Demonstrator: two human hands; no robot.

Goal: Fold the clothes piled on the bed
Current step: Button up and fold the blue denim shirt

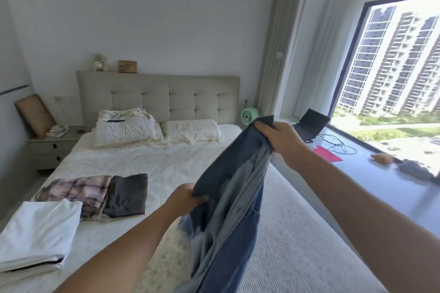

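I hold a pair of blue jeans (228,200) up in the air over the white bed (152,164). My right hand (278,137) grips the upper end of the denim, and my left hand (188,200) grips its edge lower down. The rest of the jeans hangs down between my forearms toward the mattress. Folded clothes lie on the left of the bed: a white stack (39,235), a pink plaid piece (78,190) and a dark brown piece (127,194). A pale floral garment (166,259) lies under the hanging jeans.
Two pillows (190,131) lean by the padded headboard, one with clothing (123,118) on it. A nightstand (51,150) stands at the left. On the right a dark window ledge (385,181) carries a laptop (309,126), cables, a red sheet and a green fan (248,116).
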